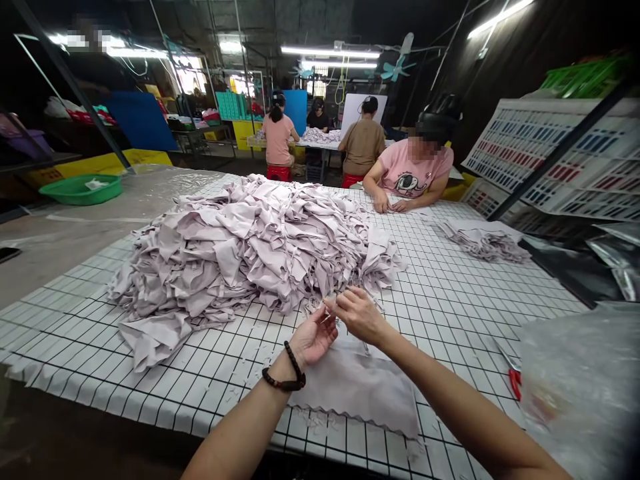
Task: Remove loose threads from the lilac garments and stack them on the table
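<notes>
My left hand (317, 337), with a dark beaded bracelet (286, 381) on the wrist, is turned palm up, its fingertips pinched together. My right hand (361, 315) meets it from the right, fingers curled closed. What lies between the fingers is too small and blurred to name. Below both hands a flat pale lilac fabric piece (360, 387) with a wavy edge rests on the table. Just beyond them rises a big heap of similar fabric pieces (260, 247).
The table wears a white, black-gridded cloth (475, 293). Red-handled scissors (514, 381) lie at right beside clear plastic bags (580, 387). A fabric stack (483, 240) sits at back right. A co-worker (413, 167) works across the table. A green basin (83, 190) stands left.
</notes>
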`<state>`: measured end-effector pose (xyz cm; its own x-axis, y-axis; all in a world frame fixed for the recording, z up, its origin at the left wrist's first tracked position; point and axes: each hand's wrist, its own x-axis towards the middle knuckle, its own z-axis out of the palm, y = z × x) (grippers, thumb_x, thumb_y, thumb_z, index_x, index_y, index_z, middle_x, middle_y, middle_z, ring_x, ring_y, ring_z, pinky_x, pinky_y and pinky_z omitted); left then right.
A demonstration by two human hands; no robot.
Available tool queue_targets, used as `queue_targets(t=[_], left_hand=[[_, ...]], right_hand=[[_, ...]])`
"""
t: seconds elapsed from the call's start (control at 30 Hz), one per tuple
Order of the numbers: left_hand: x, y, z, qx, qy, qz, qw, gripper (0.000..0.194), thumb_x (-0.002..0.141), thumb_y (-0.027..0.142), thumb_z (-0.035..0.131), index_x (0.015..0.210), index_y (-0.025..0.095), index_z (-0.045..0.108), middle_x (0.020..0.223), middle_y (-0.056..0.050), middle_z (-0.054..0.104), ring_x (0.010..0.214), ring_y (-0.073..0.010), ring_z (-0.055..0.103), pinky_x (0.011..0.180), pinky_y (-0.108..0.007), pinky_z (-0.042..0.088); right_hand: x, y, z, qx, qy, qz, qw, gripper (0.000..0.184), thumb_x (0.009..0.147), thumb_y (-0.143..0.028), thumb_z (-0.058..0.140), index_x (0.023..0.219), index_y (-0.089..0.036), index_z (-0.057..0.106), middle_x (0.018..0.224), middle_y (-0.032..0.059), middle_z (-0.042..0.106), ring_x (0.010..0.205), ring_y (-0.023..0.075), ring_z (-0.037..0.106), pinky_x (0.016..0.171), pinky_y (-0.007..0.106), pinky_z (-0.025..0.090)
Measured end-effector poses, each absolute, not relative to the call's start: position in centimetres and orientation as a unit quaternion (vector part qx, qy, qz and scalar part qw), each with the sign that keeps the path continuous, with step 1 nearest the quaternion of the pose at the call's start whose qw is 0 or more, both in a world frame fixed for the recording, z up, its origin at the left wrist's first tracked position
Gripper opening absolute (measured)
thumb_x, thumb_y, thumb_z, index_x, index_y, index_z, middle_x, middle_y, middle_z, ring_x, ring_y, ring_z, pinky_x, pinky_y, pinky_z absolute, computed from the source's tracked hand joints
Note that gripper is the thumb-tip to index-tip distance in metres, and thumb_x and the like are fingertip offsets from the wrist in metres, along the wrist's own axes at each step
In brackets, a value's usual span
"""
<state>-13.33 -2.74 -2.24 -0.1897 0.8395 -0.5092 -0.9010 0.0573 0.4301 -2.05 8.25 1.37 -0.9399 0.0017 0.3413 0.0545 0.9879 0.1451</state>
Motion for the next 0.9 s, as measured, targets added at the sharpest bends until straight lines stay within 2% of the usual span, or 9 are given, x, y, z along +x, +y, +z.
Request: queue_targets(t=[0.13, 0.23, 0.3, 0.37, 0.43, 0.5, 0.6, 0.73, 0.9], left_hand=[[-13.5, -2.5, -2.3, -0.072, 0.336, 0.686, 0.641, 0.014, 0.093, 0.024, 0.050, 0.096, 0.014, 0.058, 0.087, -0.005, 0.065, 0.070, -0.0113, 0.064, 0.064, -0.023, 0.054], [-14.2, -2.3, -2.3, -0.080, 0.327, 0.710, 0.618, 0.016, 0.095, 0.028, 0.045, 0.102, 0.018, 0.055, 0.103, -0.006, 0.065, 0.085, -0.0153, 0.067, 0.073, -0.029, 0.055], [-14.6, -2.2, -2.1, -0.075, 0.327, 0.720, 0.608, 0.016, 0.096, 0.030, 0.042, 0.102, 0.020, 0.054, 0.109, -0.006, 0.064, 0.093, -0.0192, 0.067, 0.080, -0.037, 0.055], [-14.8, -2.2, -2.0, -0.061, 0.326, 0.720, 0.610, 0.017, 0.096, 0.030, 0.041, 0.102, 0.020, 0.053, 0.112, -0.007, 0.062, 0.097, -0.0212, 0.066, 0.083, -0.042, 0.054], [-14.7, -2.1, -1.9, -0.047, 0.319, 0.717, 0.618, 0.016, 0.096, 0.030, 0.041, 0.101, 0.020, 0.052, 0.113, -0.008, 0.062, 0.097, -0.0219, 0.066, 0.085, -0.045, 0.053], [-14.6, -2.1, -1.8, -0.046, 0.310, 0.716, 0.624, 0.015, 0.096, 0.029, 0.042, 0.101, 0.019, 0.052, 0.112, -0.008, 0.063, 0.098, -0.0220, 0.066, 0.086, -0.045, 0.052], [-14.7, -2.1, -1.8, -0.052, 0.298, 0.717, 0.628, 0.016, 0.096, 0.029, 0.040, 0.100, 0.019, 0.051, 0.111, -0.007, 0.063, 0.100, -0.0222, 0.065, 0.086, -0.044, 0.052], [-15.4, -2.2, -2.0, -0.046, 0.291, 0.717, 0.632, 0.017, 0.097, 0.030, 0.039, 0.099, 0.019, 0.052, 0.113, -0.007, 0.063, 0.102, -0.0222, 0.064, 0.086, -0.043, 0.052], [-15.9, -1.9, -2.5, -0.034, 0.312, 0.705, 0.636, 0.017, 0.097, 0.029, 0.039, 0.096, 0.018, 0.052, 0.111, -0.008, 0.063, 0.101, -0.0204, 0.064, 0.087, -0.042, 0.051]], right_hand=[[-0.8, 6.0, 0.5, 0.013, -0.983, -0.091, 0.157, 0.048, 0.090, -0.009, 0.036, 0.136, -0.018, 0.044, 0.101, 0.0104, 0.060, 0.092, 0.0233, 0.049, 0.096, 0.044, 0.025], [0.7, 3.7, 0.4, 0.034, -0.989, -0.023, 0.142, 0.051, 0.086, -0.012, 0.042, 0.137, -0.020, 0.043, 0.104, 0.0108, 0.061, 0.094, 0.0244, 0.051, 0.097, 0.047, 0.025], [1.5, 2.9, 0.6, 0.002, -0.986, 0.074, 0.151, 0.046, 0.086, -0.020, 0.047, 0.132, -0.020, 0.048, 0.096, 0.0096, 0.063, 0.089, 0.0235, 0.053, 0.092, 0.045, 0.030], [1.7, 3.2, 0.8, -0.108, -0.954, 0.203, 0.193, 0.034, 0.087, -0.027, 0.047, 0.119, -0.020, 0.058, 0.087, 0.0076, 0.063, 0.080, 0.0205, 0.054, 0.083, 0.039, 0.036], [1.2, 4.2, 0.8, -0.235, -0.878, 0.352, 0.225, 0.025, 0.087, -0.031, 0.049, 0.105, -0.019, 0.062, 0.089, 0.0065, 0.064, 0.074, 0.0171, 0.054, 0.072, 0.033, 0.040], [0.4, 5.2, 0.5, -0.289, -0.784, 0.517, 0.186, 0.024, 0.083, -0.035, 0.055, 0.100, -0.019, 0.061, 0.091, 0.0049, 0.064, 0.070, 0.0146, 0.055, 0.062, 0.027, 0.039], [-0.8, 6.0, -0.4, -0.266, -0.660, 0.700, 0.065, 0.030, 0.072, -0.035, 0.069, 0.095, -0.018, 0.061, 0.081, 0.0015, 0.065, 0.060, 0.0103, 0.052, 0.051, 0.021, 0.032], [-1.2, 6.1, -1.3, -0.257, -0.594, 0.762, 0.008, 0.029, 0.066, -0.035, 0.076, 0.079, -0.013, 0.065, 0.071, 0.0030, 0.066, 0.047, 0.0048, 0.038, 0.043, 0.020, 0.019], [-0.7, 6.5, -1.8, -0.293, -0.577, 0.763, -0.014, 0.029, 0.059, -0.036, 0.081, 0.069, -0.012, 0.068, 0.060, 0.0013, 0.062, 0.045, 0.0051, 0.037, 0.041, 0.021, 0.019]])
